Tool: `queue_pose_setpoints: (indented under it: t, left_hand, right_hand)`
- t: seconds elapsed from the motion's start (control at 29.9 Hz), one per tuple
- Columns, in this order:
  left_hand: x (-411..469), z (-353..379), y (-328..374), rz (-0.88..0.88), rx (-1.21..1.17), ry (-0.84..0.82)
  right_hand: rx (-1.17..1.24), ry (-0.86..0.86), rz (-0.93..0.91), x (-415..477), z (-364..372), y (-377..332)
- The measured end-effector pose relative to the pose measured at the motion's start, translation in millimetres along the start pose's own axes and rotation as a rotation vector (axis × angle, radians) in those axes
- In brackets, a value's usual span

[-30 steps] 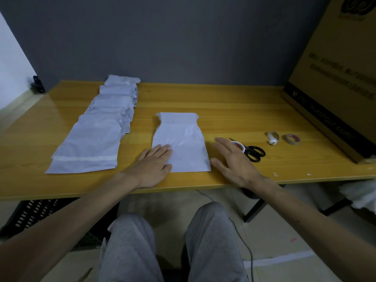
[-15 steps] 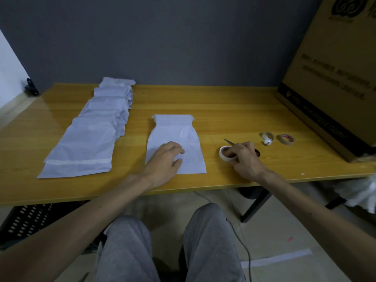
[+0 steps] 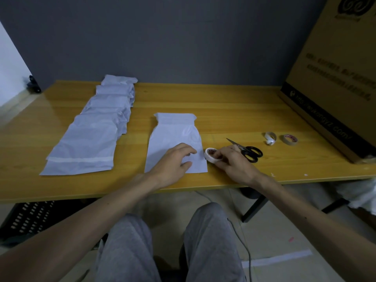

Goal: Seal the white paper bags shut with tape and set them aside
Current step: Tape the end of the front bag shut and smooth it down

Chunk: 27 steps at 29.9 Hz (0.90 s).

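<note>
While the right hand (image 3: 234, 165) pinches one white tape roll (image 3: 210, 156) on the table (image 3: 223, 102), I see the left hand (image 3: 175, 161) loosely curled, grasping nothing, over the near end of the single paper bag (image 3: 175, 131) just left of that grip. The bag's long axis runs away from me, folded top farthest. Farther left lies an overlapping row of bags (image 3: 91, 139), at least five. Right of the grip are one pair of scissors (image 3: 248, 152), one white tape loop (image 3: 270, 137) and one brown tape roll (image 3: 289, 139).

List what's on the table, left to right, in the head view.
Row of bags → single bag → white tape roll → scissors → curled tape scrap → brown tape roll → cardboard box.
</note>
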<state>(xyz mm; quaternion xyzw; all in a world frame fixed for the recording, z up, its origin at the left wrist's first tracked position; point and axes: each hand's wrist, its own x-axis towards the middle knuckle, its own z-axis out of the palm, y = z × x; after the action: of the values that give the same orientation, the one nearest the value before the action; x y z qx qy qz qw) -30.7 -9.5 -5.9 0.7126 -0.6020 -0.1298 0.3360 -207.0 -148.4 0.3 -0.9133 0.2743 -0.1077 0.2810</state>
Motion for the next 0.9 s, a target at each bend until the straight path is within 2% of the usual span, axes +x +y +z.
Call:
queue_pose_setpoints:
  t: [0.17, 0.37, 0.9]
  left_hand:
    - [6.2, -2.4, 8.8, 0.013, -0.152, 0.076]
    - [9.3, -12.5, 13.3, 0.055, -0.230, 0.156]
    - [-3.9, -20.8, 7.5, 0.238, -0.191, 0.244]
  right_hand:
    - [0.232, 0.070, 0.003, 1.2, -5.2, -18.3]
    - [0.443, -0.005, -0.073, -0.9, -13.7, -38.2]
    - [0.552, -0.009, -0.081, 4.0, -9.4, -58.8]
